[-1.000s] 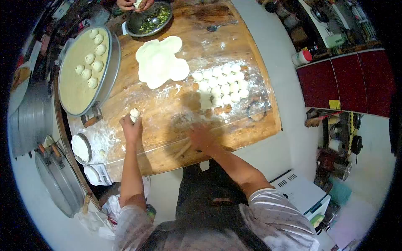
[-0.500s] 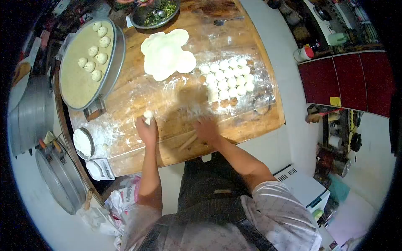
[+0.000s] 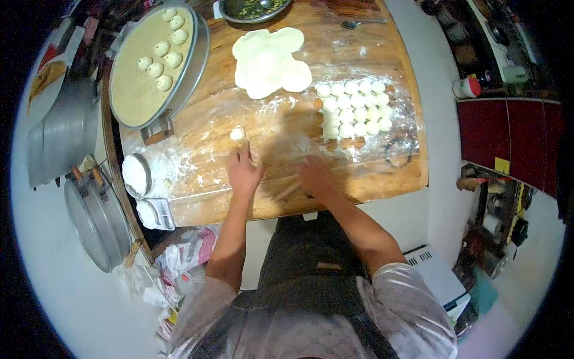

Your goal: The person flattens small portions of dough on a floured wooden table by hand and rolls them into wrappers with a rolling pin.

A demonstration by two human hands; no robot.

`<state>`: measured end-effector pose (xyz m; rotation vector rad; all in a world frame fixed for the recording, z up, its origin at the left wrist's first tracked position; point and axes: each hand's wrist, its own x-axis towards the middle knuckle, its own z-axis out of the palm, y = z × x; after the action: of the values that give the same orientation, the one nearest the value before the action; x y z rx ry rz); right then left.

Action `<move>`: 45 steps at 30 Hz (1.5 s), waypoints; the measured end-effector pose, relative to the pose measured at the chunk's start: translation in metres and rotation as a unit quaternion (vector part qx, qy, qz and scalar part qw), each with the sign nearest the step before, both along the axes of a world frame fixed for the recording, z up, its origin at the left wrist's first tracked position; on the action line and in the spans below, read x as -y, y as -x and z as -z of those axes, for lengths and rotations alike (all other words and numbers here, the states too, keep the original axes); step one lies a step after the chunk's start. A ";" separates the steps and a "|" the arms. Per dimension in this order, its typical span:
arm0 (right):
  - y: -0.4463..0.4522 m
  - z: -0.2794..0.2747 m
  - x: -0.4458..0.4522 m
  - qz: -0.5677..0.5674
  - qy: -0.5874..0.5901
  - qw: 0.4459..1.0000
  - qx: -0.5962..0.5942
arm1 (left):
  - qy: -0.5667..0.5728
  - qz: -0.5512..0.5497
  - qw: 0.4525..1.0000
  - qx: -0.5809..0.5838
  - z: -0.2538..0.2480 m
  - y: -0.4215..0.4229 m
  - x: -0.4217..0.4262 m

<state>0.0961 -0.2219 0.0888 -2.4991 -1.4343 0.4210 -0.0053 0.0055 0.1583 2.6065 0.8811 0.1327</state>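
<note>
A small round dough ball (image 3: pixel 238 133) lies on the floured wooden table (image 3: pixel 203 155), just beyond the fingertips of my left hand (image 3: pixel 244 170), whose fingers are apart. My right hand (image 3: pixel 317 176) is over the front part of the table, blurred and in shadow, beside a thin wooden stick (image 3: pixel 288 191); its fingers are hard to make out. Further right, rows of small dough pieces (image 3: pixel 360 113) lie close together. Beyond my hands spreads a cluster of flat overlapping dough rounds (image 3: pixel 266 66).
At the left stands a large round tray (image 3: pixel 128 90) with several filled buns. Below it are a bowl of flour (image 3: pixel 135 175) and a white scale (image 3: pixel 156 213). A bowl of green filling (image 3: pixel 248 17) and a spoon (image 3: pixel 353 24) are at the far side.
The dough ball that was in my left hand now lies on the table, and that hand's fingers have opened. The view has shifted, and the other person's hands have left it.
</note>
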 end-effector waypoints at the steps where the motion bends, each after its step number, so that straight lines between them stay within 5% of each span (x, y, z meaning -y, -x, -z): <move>1: -0.004 -0.013 -0.004 -0.006 -0.004 1.000 -0.002 | -0.058 0.008 0.998 0.010 0.008 -0.007 -0.001; 7: 0.003 -0.010 -0.004 0.050 0.044 0.992 -0.103 | -0.134 0.038 0.988 -0.065 0.034 -0.031 -0.018; 9: 0.010 0.022 0.004 0.033 -0.053 0.991 0.122 | -0.156 0.042 0.984 -0.079 0.052 -0.036 -0.031; 11: 0.009 0.049 0.012 0.018 -0.059 0.994 0.094 | -0.151 0.015 0.983 -0.098 0.063 -0.031 -0.037; 13: -0.007 0.030 0.002 0.010 -0.060 0.996 0.064 | 0.065 -0.050 0.985 0.150 0.070 -0.021 -0.043; 15: -0.008 -0.043 0.003 -0.018 0.005 0.999 0.030 | 0.165 -0.160 0.966 0.114 0.055 -0.009 -0.013; 18: -0.015 -0.020 0.011 0.072 -0.048 0.994 -0.059 | 0.282 -0.248 0.922 0.094 0.066 -0.005 0.040; 22: -0.038 -0.007 -0.034 0.095 -0.072 0.992 0.035 | 0.239 0.025 0.970 0.046 0.046 -0.017 0.094; 25: -0.051 -0.011 -0.075 0.140 -0.127 0.981 0.046 | 0.179 0.050 0.982 0.037 0.044 -0.027 0.067; 28: -0.060 -0.022 -0.088 0.104 -0.132 0.985 0.034 | 0.320 -0.015 0.947 0.009 0.038 -0.040 0.050; 31: -0.034 -0.022 -0.027 0.038 -0.149 0.988 0.034 | 0.103 0.133 0.986 0.023 0.061 -0.028 0.048; 32: -0.032 -0.028 -0.023 0.046 -0.144 0.988 0.039 | 0.130 0.131 0.983 0.019 0.060 -0.021 0.048; 35: -0.028 -0.018 -0.030 0.066 -0.219 0.972 0.055 | 0.305 0.029 0.952 0.013 0.042 -0.007 0.047; 36: -0.036 -0.004 -0.051 0.092 -0.199 0.972 0.082 | 0.319 0.015 0.948 0.012 0.036 -0.006 0.045; 39: -0.049 -0.001 -0.091 0.200 -0.186 0.959 -0.076 | 0.240 0.065 0.968 0.015 0.035 -0.008 0.035; 42: -0.039 -0.013 -0.071 0.116 -0.166 0.979 0.007 | 0.263 0.048 0.963 0.021 0.052 -0.005 0.020; 45: -0.020 -0.036 -0.022 0.041 -0.193 0.980 0.012 | 0.474 -0.137 0.870 0.000 0.047 0.006 0.024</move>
<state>0.1165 -0.1998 0.1245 -2.2435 -1.2734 0.0849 -0.0114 -0.0189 0.1109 1.5604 0.9785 -0.1880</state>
